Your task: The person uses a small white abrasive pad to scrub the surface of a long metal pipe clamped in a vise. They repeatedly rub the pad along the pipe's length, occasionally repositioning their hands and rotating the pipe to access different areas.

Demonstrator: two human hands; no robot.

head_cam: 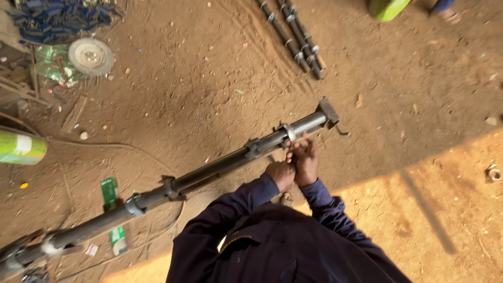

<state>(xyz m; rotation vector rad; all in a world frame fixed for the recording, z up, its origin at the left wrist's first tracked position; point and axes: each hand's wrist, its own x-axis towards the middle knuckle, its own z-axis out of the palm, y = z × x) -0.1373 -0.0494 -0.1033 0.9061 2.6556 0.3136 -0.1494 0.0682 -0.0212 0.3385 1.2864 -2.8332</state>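
A long dark metal pole (209,170) with several clamp collars runs from the lower left up to a flat end plate (329,111) at centre right. Its upper section is a shiny steel tube (306,124). Both my hands are together just below that tube. My left hand (281,173) sits under the pole with fingers curled. My right hand (304,159) reaches up to a collar (289,133) on the pole and its fingers close around something small there; what it is stays hidden. My dark blue sleeves fill the bottom centre.
Bare dirt ground all around. A bundle of similar dark rods (295,36) lies at top centre. A grey disc wheel (90,56) and blue scrap sit top left, a green cylinder (21,148) at the left edge, green packets (109,191) below the pole. Another person's foot (446,11) shows top right.
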